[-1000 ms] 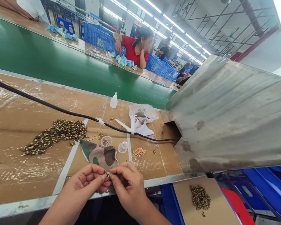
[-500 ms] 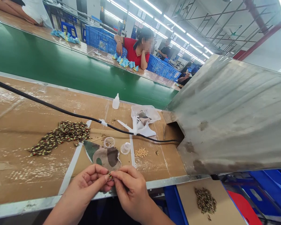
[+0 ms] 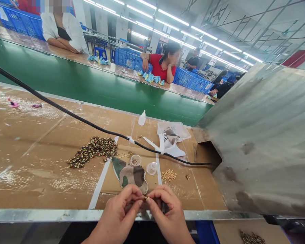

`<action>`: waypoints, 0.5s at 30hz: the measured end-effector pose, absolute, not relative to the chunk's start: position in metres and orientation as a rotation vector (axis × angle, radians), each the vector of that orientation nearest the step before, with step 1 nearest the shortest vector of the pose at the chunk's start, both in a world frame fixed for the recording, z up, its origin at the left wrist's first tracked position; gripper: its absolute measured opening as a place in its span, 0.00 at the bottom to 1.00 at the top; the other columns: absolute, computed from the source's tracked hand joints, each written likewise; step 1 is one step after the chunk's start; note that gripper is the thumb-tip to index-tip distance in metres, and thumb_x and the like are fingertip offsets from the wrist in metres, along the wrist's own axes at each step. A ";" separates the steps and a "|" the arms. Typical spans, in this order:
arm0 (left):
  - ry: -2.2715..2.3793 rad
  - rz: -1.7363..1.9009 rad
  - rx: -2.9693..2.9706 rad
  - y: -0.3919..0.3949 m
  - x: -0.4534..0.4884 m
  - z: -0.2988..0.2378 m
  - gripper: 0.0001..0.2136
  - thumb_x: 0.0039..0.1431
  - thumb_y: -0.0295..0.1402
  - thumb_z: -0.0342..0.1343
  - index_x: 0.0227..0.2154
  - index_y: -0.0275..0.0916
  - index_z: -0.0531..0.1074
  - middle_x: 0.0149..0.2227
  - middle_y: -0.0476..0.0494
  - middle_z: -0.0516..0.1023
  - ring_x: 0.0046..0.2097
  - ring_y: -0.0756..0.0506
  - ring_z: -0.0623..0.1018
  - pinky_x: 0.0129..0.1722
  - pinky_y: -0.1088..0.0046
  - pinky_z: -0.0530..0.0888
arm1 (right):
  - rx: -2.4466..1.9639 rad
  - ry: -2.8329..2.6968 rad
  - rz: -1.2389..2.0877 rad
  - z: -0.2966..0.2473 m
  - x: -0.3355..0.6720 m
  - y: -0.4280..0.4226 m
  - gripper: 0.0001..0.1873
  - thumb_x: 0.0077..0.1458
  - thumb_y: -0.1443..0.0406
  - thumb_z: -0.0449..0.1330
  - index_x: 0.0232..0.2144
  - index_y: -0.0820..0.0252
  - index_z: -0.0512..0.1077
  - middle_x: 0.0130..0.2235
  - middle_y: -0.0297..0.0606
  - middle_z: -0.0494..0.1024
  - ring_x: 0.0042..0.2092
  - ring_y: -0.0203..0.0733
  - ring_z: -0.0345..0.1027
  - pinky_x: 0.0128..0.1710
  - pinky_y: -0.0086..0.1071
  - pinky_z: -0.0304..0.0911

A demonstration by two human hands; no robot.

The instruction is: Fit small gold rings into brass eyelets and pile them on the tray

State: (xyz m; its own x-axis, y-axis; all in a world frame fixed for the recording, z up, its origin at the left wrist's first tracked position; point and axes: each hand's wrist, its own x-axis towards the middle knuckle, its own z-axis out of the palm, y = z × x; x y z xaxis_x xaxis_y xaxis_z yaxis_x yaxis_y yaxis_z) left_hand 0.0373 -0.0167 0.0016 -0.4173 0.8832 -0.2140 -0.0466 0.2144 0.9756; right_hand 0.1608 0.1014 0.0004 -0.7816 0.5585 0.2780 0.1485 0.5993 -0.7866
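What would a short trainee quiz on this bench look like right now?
1. What do the left hand and right hand pinch between them? A) a tiny patterned piece B) a white dropper bottle C) a clear plastic cup
2. True or false: the black cable crosses the cardboard and runs to an opening in the metal hood.
3. Which lies nearer the right hand: the tan beads or the dark patterned heap?

Key: 1 A; 2 true; 3 the tan beads.
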 end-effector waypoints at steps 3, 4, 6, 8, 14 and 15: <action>2.017 1.336 0.831 -0.020 0.009 0.005 0.11 0.56 0.43 0.51 0.31 0.40 0.69 0.30 0.46 0.74 0.32 0.49 0.74 0.34 0.77 0.69 | -0.659 -2.324 0.919 0.003 0.171 0.120 0.10 0.57 0.64 0.56 0.28 0.63 0.73 0.30 0.37 0.69 0.26 0.24 0.60 0.25 0.18 0.57; 2.190 1.362 0.810 -0.021 -0.004 0.006 0.11 0.54 0.42 0.52 0.30 0.39 0.69 0.31 0.46 0.75 0.33 0.48 0.74 0.36 0.77 0.69 | -0.712 -2.326 0.850 0.003 0.176 0.128 0.11 0.57 0.63 0.56 0.28 0.63 0.73 0.31 0.37 0.69 0.26 0.24 0.60 0.25 0.19 0.58; 2.418 1.369 0.739 -0.023 -0.029 0.011 0.12 0.52 0.42 0.52 0.34 0.38 0.70 0.36 0.43 0.76 0.37 0.46 0.75 0.41 0.75 0.69 | -0.817 -2.307 0.698 0.000 0.188 0.147 0.13 0.57 0.60 0.56 0.29 0.63 0.74 0.31 0.36 0.70 0.24 0.23 0.59 0.25 0.19 0.58; 2.593 1.084 0.776 -0.023 -0.048 0.017 0.17 0.58 0.43 0.45 0.38 0.35 0.69 0.39 0.41 0.74 0.40 0.44 0.74 0.43 0.72 0.67 | -0.946 -2.285 0.560 -0.004 0.199 0.166 0.16 0.56 0.57 0.56 0.28 0.63 0.74 0.31 0.37 0.70 0.23 0.24 0.59 0.25 0.21 0.57; 2.642 0.828 0.884 -0.009 -0.062 0.035 0.19 0.58 0.42 0.41 0.34 0.30 0.71 0.37 0.36 0.69 0.44 0.37 0.70 0.43 0.67 0.62 | -1.200 -2.236 0.472 -0.011 0.218 0.200 0.18 0.55 0.55 0.55 0.28 0.64 0.74 0.32 0.38 0.71 0.26 0.29 0.60 0.30 0.25 0.58; 2.656 0.822 0.881 -0.008 -0.064 0.031 0.18 0.58 0.41 0.42 0.33 0.30 0.70 0.37 0.36 0.69 0.44 0.36 0.69 0.43 0.66 0.62 | -1.214 -2.234 0.457 -0.010 0.219 0.203 0.17 0.55 0.56 0.54 0.28 0.64 0.74 0.32 0.39 0.71 0.28 0.29 0.61 0.31 0.25 0.58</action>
State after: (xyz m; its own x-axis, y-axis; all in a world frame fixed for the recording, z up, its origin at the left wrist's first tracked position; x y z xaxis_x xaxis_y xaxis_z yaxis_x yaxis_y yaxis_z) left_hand -0.0635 -0.0077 0.0308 -0.7946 0.6061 -0.0352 0.4803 0.6631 0.5741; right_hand 0.2187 0.2028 -0.0099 -0.4397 0.8450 0.3044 0.6575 0.5337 -0.5318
